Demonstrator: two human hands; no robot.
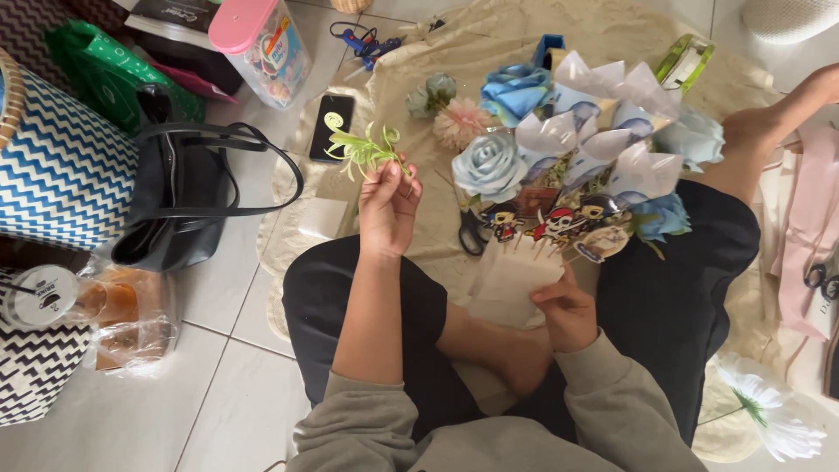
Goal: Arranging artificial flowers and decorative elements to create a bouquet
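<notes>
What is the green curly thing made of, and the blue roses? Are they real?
The green curly sprig, held in the left hand, looks like matte plastic: its strands are stiff and evenly coloured. The blue roses look like soft foam or fabric, with smooth, thick, identical petals. Both seem artificial, though I cannot be certain.

White tiled floor [218, 306], beige cloth [454, 52] spread
</notes>
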